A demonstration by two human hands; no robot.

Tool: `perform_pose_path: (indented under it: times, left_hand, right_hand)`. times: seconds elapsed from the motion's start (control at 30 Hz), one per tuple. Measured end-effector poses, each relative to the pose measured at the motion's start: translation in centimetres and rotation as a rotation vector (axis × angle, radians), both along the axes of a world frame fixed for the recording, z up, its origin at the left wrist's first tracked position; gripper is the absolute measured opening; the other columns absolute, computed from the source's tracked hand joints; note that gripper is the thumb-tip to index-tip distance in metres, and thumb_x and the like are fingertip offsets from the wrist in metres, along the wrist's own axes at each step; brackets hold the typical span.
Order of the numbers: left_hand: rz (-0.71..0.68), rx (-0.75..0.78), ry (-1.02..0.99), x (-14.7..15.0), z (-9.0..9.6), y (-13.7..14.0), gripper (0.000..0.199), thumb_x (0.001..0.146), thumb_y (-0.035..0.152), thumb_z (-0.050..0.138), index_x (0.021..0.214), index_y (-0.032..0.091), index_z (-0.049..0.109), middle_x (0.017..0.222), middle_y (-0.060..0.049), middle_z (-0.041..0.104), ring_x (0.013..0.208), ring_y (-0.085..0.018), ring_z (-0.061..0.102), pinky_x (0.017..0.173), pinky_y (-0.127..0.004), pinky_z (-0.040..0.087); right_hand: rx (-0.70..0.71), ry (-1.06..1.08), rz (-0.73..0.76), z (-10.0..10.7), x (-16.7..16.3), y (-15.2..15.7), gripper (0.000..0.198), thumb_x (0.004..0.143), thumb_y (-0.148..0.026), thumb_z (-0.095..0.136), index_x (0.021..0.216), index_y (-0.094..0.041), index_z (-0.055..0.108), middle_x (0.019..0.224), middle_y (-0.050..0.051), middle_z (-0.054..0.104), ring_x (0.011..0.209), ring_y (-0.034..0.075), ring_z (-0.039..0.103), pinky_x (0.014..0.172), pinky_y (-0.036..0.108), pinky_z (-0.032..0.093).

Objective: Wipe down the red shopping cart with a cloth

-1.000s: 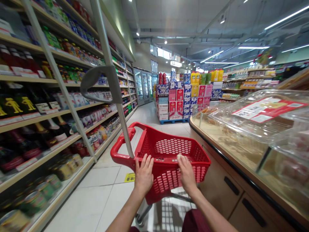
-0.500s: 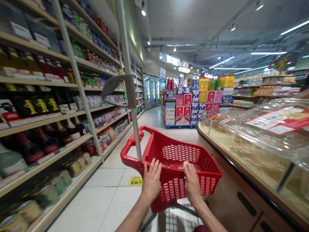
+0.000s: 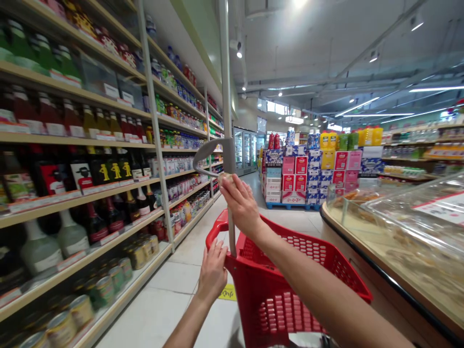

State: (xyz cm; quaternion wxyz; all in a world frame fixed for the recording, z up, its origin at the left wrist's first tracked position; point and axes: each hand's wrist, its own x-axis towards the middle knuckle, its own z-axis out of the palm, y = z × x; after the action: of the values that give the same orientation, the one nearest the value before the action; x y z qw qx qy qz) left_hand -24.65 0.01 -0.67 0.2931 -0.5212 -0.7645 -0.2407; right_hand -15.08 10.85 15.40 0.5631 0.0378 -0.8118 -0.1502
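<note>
Red shopping cart (image 3: 253, 290), lower centre
Left hand (image 3: 212, 270) on its handle (image 3: 216, 223); right hand (image 3: 239, 203), fingers together, across metal pole (image 3: 226, 96); both grips unclear.

Tall shelves (image 3: 76, 140) line the left, a green wall (image 3: 197, 31) slanting above them. The floor (image 3: 137, 316) is pale tile, with a yellow sticker (image 3: 228, 292) on it. Ahead of me, glass-doored fridges (image 3: 243, 147) stand at the far end, and boxes (image 3: 295, 176) rise on a blue pallet (image 3: 277, 206). To the right curves a dark-edged tabletop (image 3: 340, 227). Overhead, strip lights (image 3: 437, 89) and spotlights (image 3: 239, 54) brighten a grey ceiling (image 3: 326, 38); windows (image 3: 271, 107) glow far off.
</note>
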Motion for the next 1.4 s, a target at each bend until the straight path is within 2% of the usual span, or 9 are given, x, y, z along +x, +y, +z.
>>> perform_pose_path:
  times: [0.23,0.43,0.67,0.87,0.97,1.13,1.2,1.3,1.4]
  left_hand:
    - [-0.106,0.101,0.004,-0.3,-1.2,0.2,0.064,0.056,-0.002,0.037,0.117,0.015,0.045,0.126,-0.011,0.046,0.126,-0.025,0.028,0.099,-0.052,0.030]
    - [-0.112,0.064,-0.002,0.1,-0.4,-0.1,0.061,0.056,-0.004,0.036,0.113,0.015,0.048,0.126,-0.011,0.046,0.127,-0.025,0.026,0.101,-0.052,0.026]
    - [-0.128,0.018,-0.016,0.2,-0.1,-0.5,0.064,0.056,-0.003,0.037,0.117,0.013,0.044,0.125,-0.012,0.047,0.127,-0.025,0.025,0.101,-0.052,0.028]
    - [-0.133,-0.010,-0.051,0.4,0.4,-0.6,0.061,0.057,-0.004,0.037,0.115,0.013,0.047,0.128,-0.013,0.044,0.128,-0.026,0.022,0.101,-0.054,0.026]
    - [-0.144,-0.021,-0.056,0.5,0.5,-0.8,0.062,0.057,-0.003,0.039,0.116,0.013,0.045,0.128,-0.012,0.044,0.128,-0.025,0.021,0.102,-0.052,0.025]
    - [-0.126,-0.050,-0.052,0.7,0.7,-0.9,0.059,0.059,-0.003,0.038,0.115,0.011,0.046,0.129,-0.013,0.043,0.128,-0.025,0.022,0.102,-0.052,0.023]
    - [-0.121,-0.066,-0.055,0.7,0.8,-0.9,0.059,0.058,-0.003,0.038,0.115,0.011,0.046,0.129,-0.013,0.042,0.128,-0.025,0.022,0.102,-0.052,0.023]
    - [-0.125,-0.075,-0.049,0.6,0.7,-0.9,0.060,0.058,-0.003,0.037,0.115,0.011,0.046,0.130,-0.012,0.042,0.128,-0.025,0.021,0.103,-0.051,0.023]
    - [-0.133,-0.056,-0.033,0.4,0.4,-0.8,0.059,0.059,-0.002,0.038,0.116,0.012,0.045,0.129,-0.011,0.043,0.128,-0.025,0.021,0.103,-0.051,0.023]
  right_hand:
    - [0.371,-0.457,-0.019,-8.6,2.0,1.3,0.039,0.085,-0.018,0.038,0.123,-0.012,0.045,0.137,0.004,0.033,0.128,0.019,0.021,0.103,0.035,0.029]
    - [0.210,-0.233,-0.133,-2.6,1.3,1.7,0.047,0.082,-0.007,0.034,0.128,-0.014,0.039,0.137,0.004,0.032,0.131,0.023,0.011,0.105,0.043,0.021]
    - [0.361,-0.394,-0.031,-9.1,2.4,1.5,0.040,0.083,-0.013,0.036,0.123,-0.011,0.045,0.137,0.003,0.032,0.128,0.021,0.021,0.103,0.037,0.029]
    - [0.138,-0.238,-0.085,-3.7,1.4,1.8,0.046,0.084,-0.007,0.031,0.128,-0.017,0.038,0.138,0.002,0.032,0.131,0.020,0.009,0.106,0.043,0.020]
    - [0.173,-0.330,-0.009,-8.2,2.1,1.3,0.043,0.084,-0.008,0.032,0.125,-0.017,0.043,0.135,0.001,0.036,0.131,0.020,0.011,0.105,0.042,0.024]
    - [-0.052,-0.368,-0.078,-23.3,5.1,-1.0,0.041,0.085,-0.008,0.032,0.124,-0.014,0.044,0.128,0.006,0.046,0.127,0.023,0.023,0.098,0.043,0.037]
    - [-0.096,-0.404,-0.068,-27.3,6.2,-1.9,0.041,0.085,-0.008,0.032,0.123,-0.015,0.044,0.123,0.006,0.051,0.125,0.021,0.030,0.095,0.041,0.040]
    - [-0.132,-0.383,-0.016,-28.2,6.8,-2.8,0.041,0.086,-0.008,0.030,0.123,-0.018,0.045,0.116,0.004,0.057,0.122,0.016,0.035,0.096,0.035,0.041]
    - [-0.228,-0.245,-0.011,-24.5,6.1,-2.8,0.040,0.088,-0.011,0.029,0.125,-0.018,0.042,0.122,0.005,0.052,0.125,0.018,0.030,0.099,0.040,0.036]
